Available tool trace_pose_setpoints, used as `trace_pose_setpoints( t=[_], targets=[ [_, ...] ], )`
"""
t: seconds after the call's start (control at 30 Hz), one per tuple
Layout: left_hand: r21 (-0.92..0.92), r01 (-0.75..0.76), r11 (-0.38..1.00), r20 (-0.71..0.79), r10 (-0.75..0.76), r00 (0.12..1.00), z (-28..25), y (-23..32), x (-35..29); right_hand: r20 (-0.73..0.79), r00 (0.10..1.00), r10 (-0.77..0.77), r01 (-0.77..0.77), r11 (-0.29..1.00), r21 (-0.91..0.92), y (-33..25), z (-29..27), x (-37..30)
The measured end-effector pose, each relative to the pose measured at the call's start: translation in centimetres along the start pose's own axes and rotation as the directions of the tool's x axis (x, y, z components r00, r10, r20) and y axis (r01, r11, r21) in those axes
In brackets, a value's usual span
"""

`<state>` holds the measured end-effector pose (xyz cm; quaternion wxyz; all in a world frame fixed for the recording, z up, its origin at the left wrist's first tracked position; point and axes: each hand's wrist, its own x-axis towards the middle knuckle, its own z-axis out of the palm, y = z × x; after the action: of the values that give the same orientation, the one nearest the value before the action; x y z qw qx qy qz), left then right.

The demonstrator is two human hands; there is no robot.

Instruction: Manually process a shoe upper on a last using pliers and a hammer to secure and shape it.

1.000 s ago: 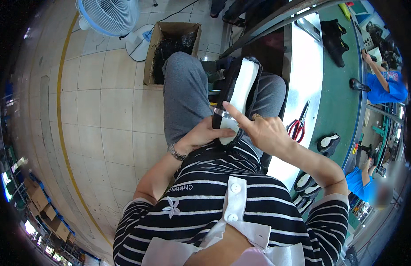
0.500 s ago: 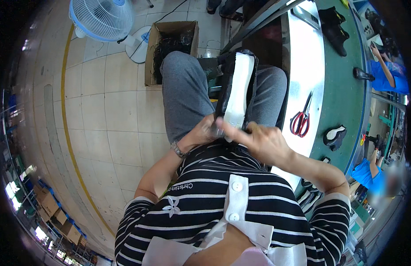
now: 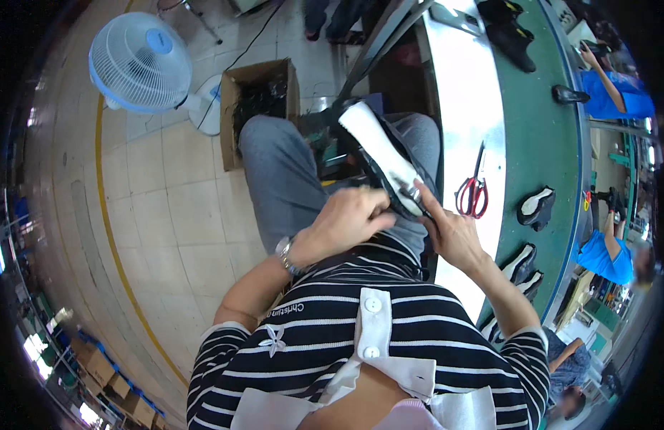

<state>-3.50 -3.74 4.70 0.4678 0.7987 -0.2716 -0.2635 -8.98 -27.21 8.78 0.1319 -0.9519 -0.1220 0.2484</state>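
A black shoe upper [image 3: 378,147] with a long white sole face turned up lies tilted over my lap, its far end leaning left between my knees. My right hand [image 3: 455,233] grips the near end from the right, the forefinger stretched along its edge. A small greyish metallic part [image 3: 411,190] shows by that fingertip; its kind is unclear. Close to the shoe's left side, my left hand [image 3: 350,222] is curled with the fingertips drawn together and a little blurred. What those fingers hold, if anything, is hidden.
To my right runs a metal ledge [image 3: 472,93] bearing red-handled scissors [image 3: 473,188]. Beyond it, a green conveyor belt [image 3: 536,154] carries several shoes. An open carton [image 3: 227,118] with black material and a fan [image 3: 142,64] stand ahead on the left. Other people work across the belt.
The shoe has swung from nearly upright in view to leaning left at its far end. My right hand has moved to its right side; my left hand has come away from its near end.
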Motion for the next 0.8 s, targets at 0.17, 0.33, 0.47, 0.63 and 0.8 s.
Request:
trace_pose_setpoints(
  t=[0.17, 0.33, 0.47, 0.63, 0.8],
  targets=[
    [0.491, -0.233, 0.839, -0.166, 0.352, 0.921, -2.3, -0.3, 12.0, -0.004, 0.944, 0.329, -0.263, 0.762, 0.592, 1.7, -0.5, 0.4],
    [0.212, -0.321, 0.923, 0.179, 0.287, 0.941, -5.8, -2.3, 18.4, 0.089, 0.939, 0.333, -0.25, 0.481, 0.841, 3.2, -2.3, 1.5],
    [0.458, -0.263, 0.849, -0.127, 0.356, 0.926, -3.1, -2.4, 18.6, 0.144, 0.948, 0.285, -0.244, 0.354, 0.903, 4.2, -4.1, 3.2],
    [0.412, -0.058, 0.909, -0.204, 0.154, 0.967, -4.6, -2.3, 20.1, 0.232, 0.949, 0.213, -0.284, 0.263, 0.922, 3.8, -6.5, 6.0],
    [0.097, -0.075, 0.992, 0.04, 0.071, 0.997, -5.4, -2.7, 17.4, 0.37, 0.904, 0.215, -0.424, 0.563, 0.709, 4.8, -9.6, 8.0]
  ],
)
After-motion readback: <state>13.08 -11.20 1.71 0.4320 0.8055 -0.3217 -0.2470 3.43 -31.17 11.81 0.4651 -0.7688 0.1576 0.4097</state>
